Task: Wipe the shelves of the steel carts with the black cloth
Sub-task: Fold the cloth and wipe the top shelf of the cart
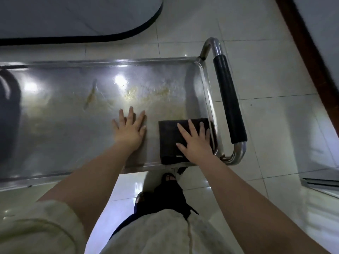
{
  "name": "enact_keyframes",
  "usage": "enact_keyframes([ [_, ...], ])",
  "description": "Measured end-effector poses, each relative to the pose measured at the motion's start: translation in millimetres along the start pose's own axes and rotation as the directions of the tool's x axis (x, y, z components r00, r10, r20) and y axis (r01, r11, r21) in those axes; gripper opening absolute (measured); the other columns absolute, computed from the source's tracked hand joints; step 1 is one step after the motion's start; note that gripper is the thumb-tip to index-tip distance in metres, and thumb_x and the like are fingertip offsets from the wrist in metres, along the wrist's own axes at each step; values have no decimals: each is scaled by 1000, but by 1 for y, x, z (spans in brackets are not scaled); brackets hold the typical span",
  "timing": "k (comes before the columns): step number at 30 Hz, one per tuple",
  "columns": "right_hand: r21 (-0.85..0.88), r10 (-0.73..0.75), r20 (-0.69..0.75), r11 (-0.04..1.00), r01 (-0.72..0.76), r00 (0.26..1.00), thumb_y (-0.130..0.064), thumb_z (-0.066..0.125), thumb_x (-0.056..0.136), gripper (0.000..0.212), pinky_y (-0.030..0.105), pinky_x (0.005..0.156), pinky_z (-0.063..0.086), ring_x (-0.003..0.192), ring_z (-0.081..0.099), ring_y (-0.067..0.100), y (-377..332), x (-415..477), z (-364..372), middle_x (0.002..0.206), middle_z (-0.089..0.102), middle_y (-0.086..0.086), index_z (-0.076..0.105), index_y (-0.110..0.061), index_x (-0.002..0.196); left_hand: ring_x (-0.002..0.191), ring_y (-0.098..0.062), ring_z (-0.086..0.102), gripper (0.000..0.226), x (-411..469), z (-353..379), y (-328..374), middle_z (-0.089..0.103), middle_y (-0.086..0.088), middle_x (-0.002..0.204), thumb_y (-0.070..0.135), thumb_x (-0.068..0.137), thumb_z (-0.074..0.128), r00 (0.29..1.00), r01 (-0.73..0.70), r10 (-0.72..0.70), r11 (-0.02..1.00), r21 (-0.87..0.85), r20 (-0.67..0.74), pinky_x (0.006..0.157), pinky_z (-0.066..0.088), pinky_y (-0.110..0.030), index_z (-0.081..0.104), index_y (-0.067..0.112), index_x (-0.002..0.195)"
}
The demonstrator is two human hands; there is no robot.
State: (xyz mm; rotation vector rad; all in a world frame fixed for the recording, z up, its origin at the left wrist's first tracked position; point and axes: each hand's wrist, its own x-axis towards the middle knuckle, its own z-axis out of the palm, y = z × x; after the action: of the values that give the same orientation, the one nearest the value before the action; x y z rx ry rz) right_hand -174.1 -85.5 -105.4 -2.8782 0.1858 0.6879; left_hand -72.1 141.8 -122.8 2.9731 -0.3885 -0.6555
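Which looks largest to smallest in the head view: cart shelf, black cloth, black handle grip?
1. cart shelf, by far
2. black cloth, partly under the right hand
3. black handle grip, long but narrow, so close to the cloth

Steel cart top shelf [64, 125]: yellowish residue [132, 93] across the middle. Left grip [129, 129] flat on bare steel, fingers spread. Right grip [194, 142] flat on the folded black cloth [167, 138] at the shelf's near right corner, against the rim. Push handle [229, 99] with black sleeve just past that end. Tiled floor [266, 125] underneath.
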Motion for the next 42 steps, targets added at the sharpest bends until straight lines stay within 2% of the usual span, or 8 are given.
enact_keyframes([
  [4,-72,-47,-74,997,41,996,-70,17,91,70,67,110,-14,141,-27,42,-1,14,14,162,-19,-2,-14,-48,149,147,-34,-20,57,31,1,-9,-14,1,164,54,101,16,997,51,-49,998,39,-52,114,-10,-63,-6,44,153],
  [8,-61,8,-67,998,-12,998,-73,5,86,68,69,107,-16,140,-31,42,-6,16,29,161,-20,-2,-20,-51,146,149,-31,-16,58,54,4,-17,-12,0,164,58,99,12,996,-6,13,996,85,-85,113,-11,-63,-7,45,153],
  [12,-81,45,-71,995,-51,996,-73,10,89,68,70,106,-16,141,-29,42,-6,43,20,162,-18,-1,-17,-50,147,150,-31,-10,58,56,11,-22,-6,0,165,58,99,12,989,-42,51,997,64,-141,111,-15,-61,2,44,154],
  [18,-35,115,-117,992,-120,986,-74,9,90,68,72,105,-14,143,-23,43,-19,178,-43,162,-17,-1,-13,-48,149,151,-31,-2,57,59,15,-26,2,1,165,57,98,19,981,-52,59,998,41,-184,112,-11,-59,10,45,153],
  [23,-4,70,-10,998,-70,997,-73,15,91,69,72,105,-15,142,-26,43,-22,257,-92,159,-27,-1,-18,-49,147,150,-32,3,56,61,19,-28,6,1,165,56,99,23,975,-53,62,997,47,-212,113,-11,-58,15,45,153],
  [32,-82,25,-88,996,-32,996,-74,11,91,67,74,105,-12,143,-24,41,-21,245,-82,160,-24,-4,-18,-51,146,151,-28,4,61,71,3,-44,14,-1,163,55,97,19,975,-94,85,995,-32,-205,115,-4,-64,22,34,154],
  [36,-73,68,-80,995,-74,994,-71,12,92,64,72,106,-13,144,-23,40,-24,244,-81,161,-22,-5,-17,-52,146,151,-29,-4,65,95,-12,-72,4,3,164,62,93,14,982,3,-8,1000,-27,-190,113,-11,-64,12,40,154],
  [42,-54,140,-123,988,-147,983,-70,12,92,65,72,108,-10,145,-21,39,-32,180,-45,162,-15,-4,-17,-49,147,148,-34,-16,61,104,-14,-82,-14,6,163,64,97,14,991,-34,34,999,3,-127,108,-12,-72,-4,47,152],
])
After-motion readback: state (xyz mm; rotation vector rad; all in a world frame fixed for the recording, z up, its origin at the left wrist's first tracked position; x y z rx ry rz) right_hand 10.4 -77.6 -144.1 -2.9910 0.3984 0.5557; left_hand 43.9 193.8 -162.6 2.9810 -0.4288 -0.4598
